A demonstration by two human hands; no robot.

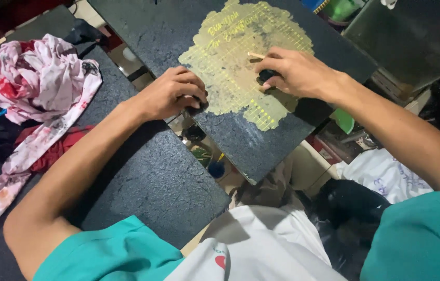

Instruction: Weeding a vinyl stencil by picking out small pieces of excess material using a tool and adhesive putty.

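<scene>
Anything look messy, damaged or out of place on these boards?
The yellow patch on the dark board has ragged, uneven edges and worn grey spots. A stained pink cloth lies crumpled on the left board. Both hands rest on the patch's board.

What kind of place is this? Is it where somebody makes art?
Probably a printing or craft workshop. The dark board carries a yellow ink patch with a grid, a stained rag lies alongside, and little paint pots sit below the boards.
</scene>
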